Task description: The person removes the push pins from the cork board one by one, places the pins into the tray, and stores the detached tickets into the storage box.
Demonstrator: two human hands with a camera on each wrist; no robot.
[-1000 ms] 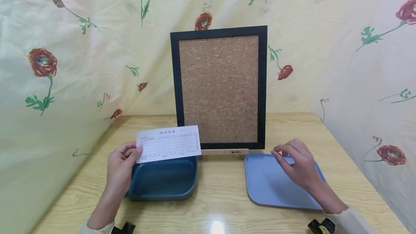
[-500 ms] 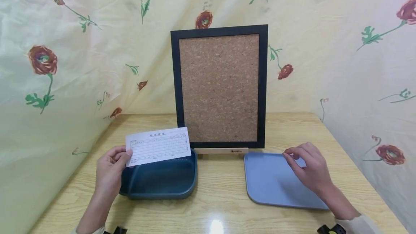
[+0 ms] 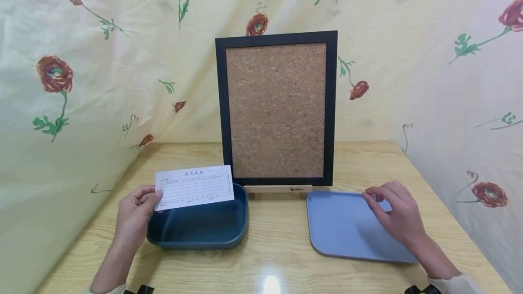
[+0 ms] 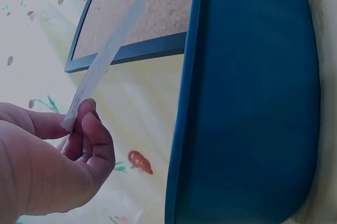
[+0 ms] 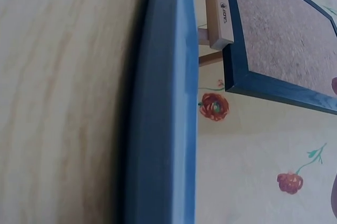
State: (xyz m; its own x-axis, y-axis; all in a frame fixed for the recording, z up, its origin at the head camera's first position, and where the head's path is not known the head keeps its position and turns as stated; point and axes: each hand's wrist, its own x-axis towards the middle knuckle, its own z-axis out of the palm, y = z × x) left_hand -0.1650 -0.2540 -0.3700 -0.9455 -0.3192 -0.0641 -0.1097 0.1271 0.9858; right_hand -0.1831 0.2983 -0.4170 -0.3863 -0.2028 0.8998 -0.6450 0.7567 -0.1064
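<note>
My left hand (image 3: 134, 214) pinches the left edge of a white printed form slip (image 3: 194, 188) between thumb and fingers. The slip is held up over the back of a dark teal bin (image 3: 200, 245). In the left wrist view the paper (image 4: 100, 68) shows nearly edge-on, and the hand (image 4: 63, 161) is beside the bin wall (image 4: 253, 103). Above a light blue tray (image 3: 335, 226), my right hand (image 3: 396, 214) has thumb and index fingertip together, with a tiny pin-like tip barely showing there. The right wrist view shows the tray's side (image 5: 150, 129), not clearly the hand.
A black-framed corkboard (image 3: 278, 112) stands upright at the back centre on a wooden ledge (image 3: 278, 189). Its lower corner shows beyond the tray in the right wrist view. Flowered cloth (image 3: 184, 58) hangs behind and at both sides of the wood-grain table (image 3: 273, 235).
The left hand has moved left and slightly down with the slip, uncovering more of the bin and the corkboard's lower corner. The right hand has shifted right and slightly down, still pinching.
</note>
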